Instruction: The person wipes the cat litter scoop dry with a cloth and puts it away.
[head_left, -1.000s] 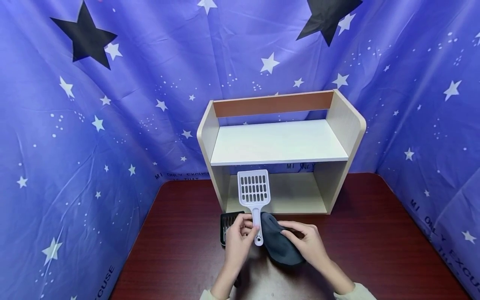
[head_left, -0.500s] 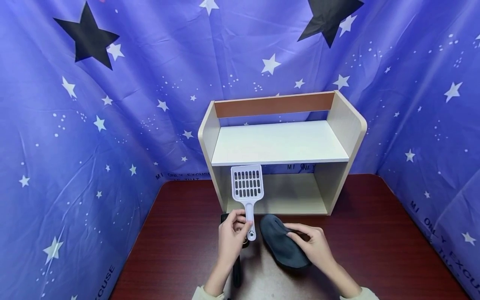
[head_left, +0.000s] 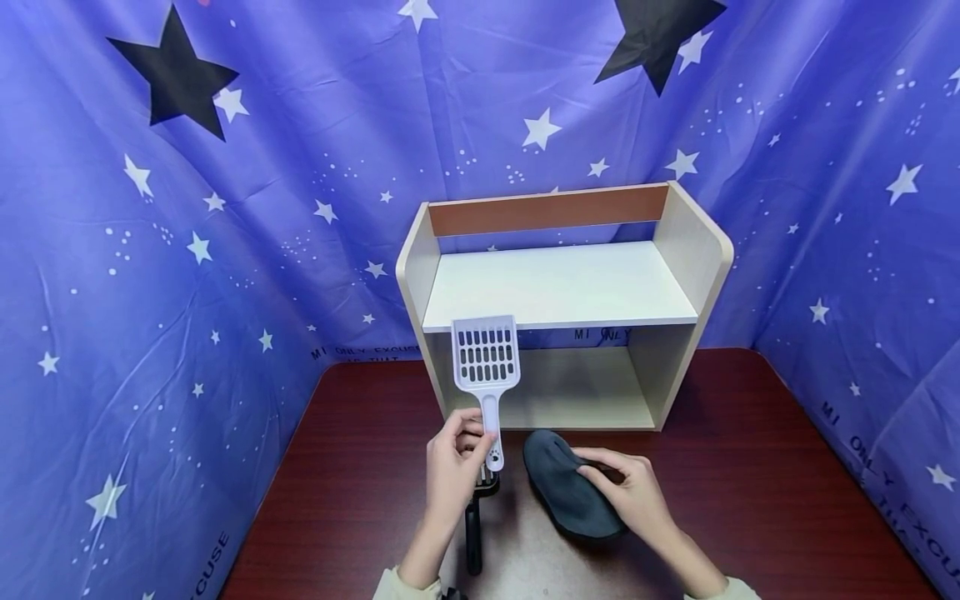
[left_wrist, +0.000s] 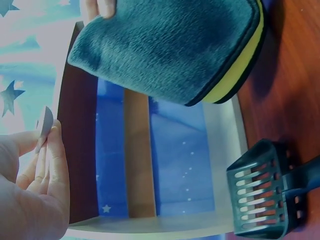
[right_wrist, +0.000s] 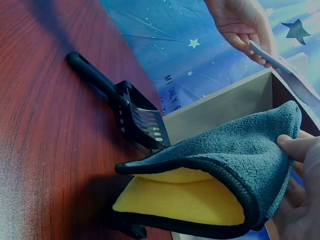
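Observation:
My left hand (head_left: 450, 462) pinches the handle of a white litter scoop (head_left: 490, 410), whose slotted head points up and away in front of the shelf. In the left wrist view only the handle end (left_wrist: 46, 126) shows between thumb and fingers. My right hand (head_left: 633, 496) pinches a folded microfibre cloth (head_left: 570, 492), thumb on one side. The right wrist view shows it grey-blue outside, yellow inside (right_wrist: 185, 200), with black edging. A black litter scoop (head_left: 473, 537) lies on the table below my left hand; its slotted head (left_wrist: 257, 192) shows in the left wrist view.
A two-level shelf unit (head_left: 558, 287) with pale sides stands at the back of the dark red table (head_left: 757, 492). Starry blue curtains (head_left: 322, 125) close off the back and both sides. A small black thing (right_wrist: 132, 229) pokes out below the cloth in the right wrist view.
My left hand has moved the white scoop left and upward, away from the cloth. My right hand has shifted the cloth slightly right, and more of the black scoop's handle shows.

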